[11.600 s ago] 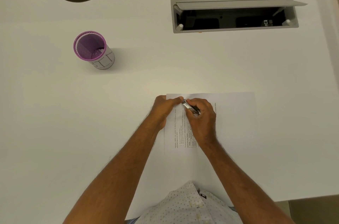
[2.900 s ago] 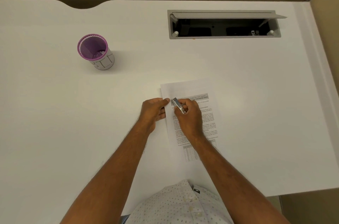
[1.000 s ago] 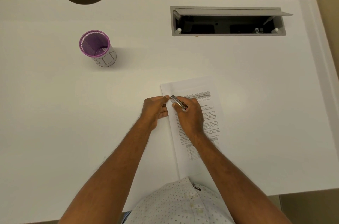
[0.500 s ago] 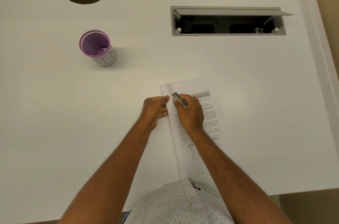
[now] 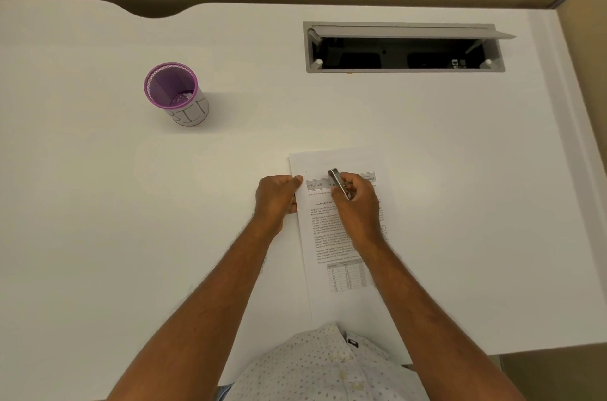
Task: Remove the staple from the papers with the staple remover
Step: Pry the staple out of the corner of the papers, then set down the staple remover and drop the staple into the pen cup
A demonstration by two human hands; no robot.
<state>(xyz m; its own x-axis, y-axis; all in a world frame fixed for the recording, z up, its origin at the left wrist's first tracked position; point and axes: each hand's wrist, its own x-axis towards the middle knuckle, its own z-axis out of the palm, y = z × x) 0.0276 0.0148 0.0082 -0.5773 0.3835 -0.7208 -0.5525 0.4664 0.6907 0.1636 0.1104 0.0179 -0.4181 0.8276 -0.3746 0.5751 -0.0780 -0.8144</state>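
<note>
The wide white desk (image 5: 98,236) carries a purple mesh cup (image 5: 175,93) and printed white stapled papers (image 5: 341,236).

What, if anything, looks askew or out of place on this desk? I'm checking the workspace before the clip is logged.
Little stands out. The papers lie slightly askew to the desk edge, pinned by the left hand; the right hand grips the staple remover. The cable hatch is open. The purple cup stands upright; nothing is spilled.
</note>
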